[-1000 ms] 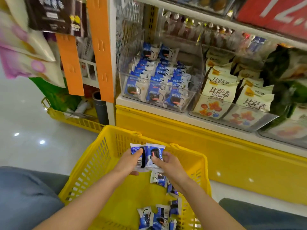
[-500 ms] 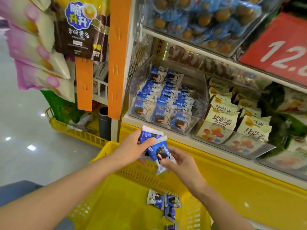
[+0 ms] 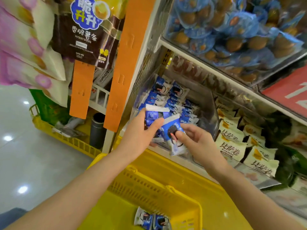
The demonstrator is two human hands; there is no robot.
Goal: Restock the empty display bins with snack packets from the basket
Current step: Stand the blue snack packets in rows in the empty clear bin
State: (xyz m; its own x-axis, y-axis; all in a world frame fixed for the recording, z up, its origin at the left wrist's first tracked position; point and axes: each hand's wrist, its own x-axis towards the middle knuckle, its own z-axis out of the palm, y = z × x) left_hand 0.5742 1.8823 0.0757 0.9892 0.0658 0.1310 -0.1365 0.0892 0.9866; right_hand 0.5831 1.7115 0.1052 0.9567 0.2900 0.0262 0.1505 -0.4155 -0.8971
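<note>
Blue-and-white snack packets (image 3: 172, 128) held tilted just before the clear display bin (image 3: 212, 113), itself part-filled with matching rows (image 3: 172, 101); two spare packets (image 3: 152, 219) lie in the yellow basket (image 3: 149, 188) below the bin.

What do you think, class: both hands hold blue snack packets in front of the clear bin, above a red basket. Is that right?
Not quite: the head view shows the basket is yellow, not red. The left hand and right hand do hold blue snack packets in front of the clear bin.
</note>
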